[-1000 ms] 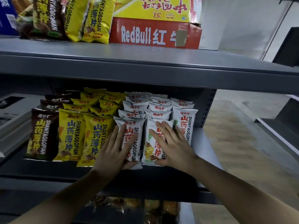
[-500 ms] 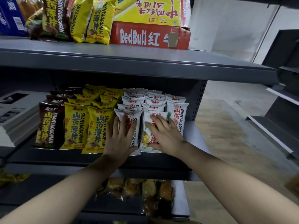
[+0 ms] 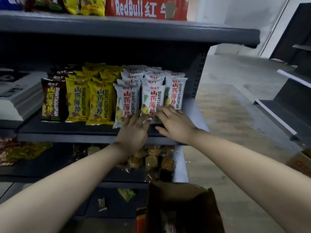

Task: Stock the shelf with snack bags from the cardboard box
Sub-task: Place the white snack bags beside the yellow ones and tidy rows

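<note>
Snack bags in white stand in rows at the right end of the middle shelf, with yellow bags to their left and a brown bag further left. Your left hand lies flat with fingers spread loosely on the lower edge of the front centre white bag, and your right hand rests beside it, fingers extended over the same bag's bottom corner; neither hand closes around anything. You seem to be squaring the front row, so press low and evenly with both palms, pushing the bag far enough back that its base sits flush with its neighbours and does not slide toward the near lip. Keep the pressure gentle: the bags look puffed with air and may tip back if pushed high. Each bag stands upright, long axis vertical, printed face toward you, top seam up, leaning slightly away. The cardboard box sits near, below your arms, its contents hard to make out
</note>
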Tool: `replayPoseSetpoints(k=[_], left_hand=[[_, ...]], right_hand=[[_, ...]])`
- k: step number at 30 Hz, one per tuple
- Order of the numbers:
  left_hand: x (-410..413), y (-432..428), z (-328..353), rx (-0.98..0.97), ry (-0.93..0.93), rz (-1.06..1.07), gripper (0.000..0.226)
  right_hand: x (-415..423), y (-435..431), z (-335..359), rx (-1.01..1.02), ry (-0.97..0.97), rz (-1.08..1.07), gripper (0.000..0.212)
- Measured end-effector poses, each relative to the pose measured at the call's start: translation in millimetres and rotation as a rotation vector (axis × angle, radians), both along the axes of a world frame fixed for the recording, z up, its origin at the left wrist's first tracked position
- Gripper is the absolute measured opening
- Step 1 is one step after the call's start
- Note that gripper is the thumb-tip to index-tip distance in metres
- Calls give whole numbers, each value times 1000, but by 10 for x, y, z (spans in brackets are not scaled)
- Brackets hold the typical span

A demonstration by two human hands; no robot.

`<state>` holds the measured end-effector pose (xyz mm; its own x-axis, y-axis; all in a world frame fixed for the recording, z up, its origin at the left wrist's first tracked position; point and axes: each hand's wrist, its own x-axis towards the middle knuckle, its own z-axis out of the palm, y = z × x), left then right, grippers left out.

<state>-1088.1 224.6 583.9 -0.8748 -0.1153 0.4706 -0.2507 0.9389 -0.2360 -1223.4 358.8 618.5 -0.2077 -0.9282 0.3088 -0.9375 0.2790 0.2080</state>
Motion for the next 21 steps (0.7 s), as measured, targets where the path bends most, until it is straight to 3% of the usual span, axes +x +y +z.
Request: replayPoseSetpoints(k=[6, 11, 16, 21], left_hand=[[66, 548, -204, 81, 65, -234, 38], [151, 972, -598, 95, 64, -331, 22], [211, 1285, -1027, 253, -185, -287, 30], [258, 1513, -1456, 583, -555, -23, 18]], right_hand=[[110, 498, -247, -20, -30, 39, 56], [229, 984, -594, -67, 40, 160, 34], [349, 1383, -1035, -32, -124, 173, 33], [418, 1667, -1615, 114, -343, 151, 26]])
